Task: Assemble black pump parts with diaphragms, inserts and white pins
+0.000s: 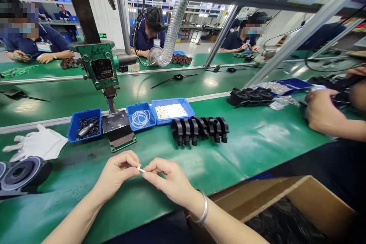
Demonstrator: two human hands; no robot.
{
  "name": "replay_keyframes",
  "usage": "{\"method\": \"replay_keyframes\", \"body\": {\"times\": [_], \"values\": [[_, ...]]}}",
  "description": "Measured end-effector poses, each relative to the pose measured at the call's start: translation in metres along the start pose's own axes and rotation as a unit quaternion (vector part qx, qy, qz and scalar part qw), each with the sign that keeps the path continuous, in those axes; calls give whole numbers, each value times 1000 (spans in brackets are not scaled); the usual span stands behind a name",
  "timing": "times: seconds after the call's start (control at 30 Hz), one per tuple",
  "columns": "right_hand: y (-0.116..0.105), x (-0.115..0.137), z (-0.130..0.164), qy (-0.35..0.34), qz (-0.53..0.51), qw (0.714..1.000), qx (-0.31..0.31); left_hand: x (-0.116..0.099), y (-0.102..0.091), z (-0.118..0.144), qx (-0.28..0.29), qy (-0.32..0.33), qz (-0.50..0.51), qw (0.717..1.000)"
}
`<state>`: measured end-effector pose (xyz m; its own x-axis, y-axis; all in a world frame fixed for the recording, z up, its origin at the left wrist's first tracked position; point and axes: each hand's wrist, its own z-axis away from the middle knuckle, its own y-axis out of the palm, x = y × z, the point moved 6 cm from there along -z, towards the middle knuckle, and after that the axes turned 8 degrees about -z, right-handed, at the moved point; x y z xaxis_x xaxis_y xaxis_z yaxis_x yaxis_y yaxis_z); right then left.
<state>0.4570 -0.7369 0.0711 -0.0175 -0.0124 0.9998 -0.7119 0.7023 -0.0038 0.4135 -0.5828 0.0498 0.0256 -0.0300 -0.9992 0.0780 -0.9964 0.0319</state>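
Note:
Between my two hands is a small, thin white piece (142,170), too small to tell its exact kind. My left hand (121,171) pinches one end of it with thumb and forefinger. At the other end, my right hand (166,177) pinches it the same way. Both are held over the green bench mat (137,209). Beyond them stands a hand press (98,65) with a dark metal block (116,122) at its base. A row of black ribbed plastic parts (200,129) lies behind my right hand.
Blue trays hold small black parts (85,124), clear tubing (141,118) and white and cream pieces (174,110). A white glove (38,143) and a round black part (24,175) lie left. A cardboard box (311,194) stands low right. A co-worker's hand (323,112) is at right.

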Motion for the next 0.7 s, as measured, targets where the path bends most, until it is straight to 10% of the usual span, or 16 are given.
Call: {"method": "replay_keyframes", "body": {"times": [0.7], "values": [[3, -27, -3, -13, -136, 991, -13, 1, 3, -2, -10, 47, -55, 997]]}}
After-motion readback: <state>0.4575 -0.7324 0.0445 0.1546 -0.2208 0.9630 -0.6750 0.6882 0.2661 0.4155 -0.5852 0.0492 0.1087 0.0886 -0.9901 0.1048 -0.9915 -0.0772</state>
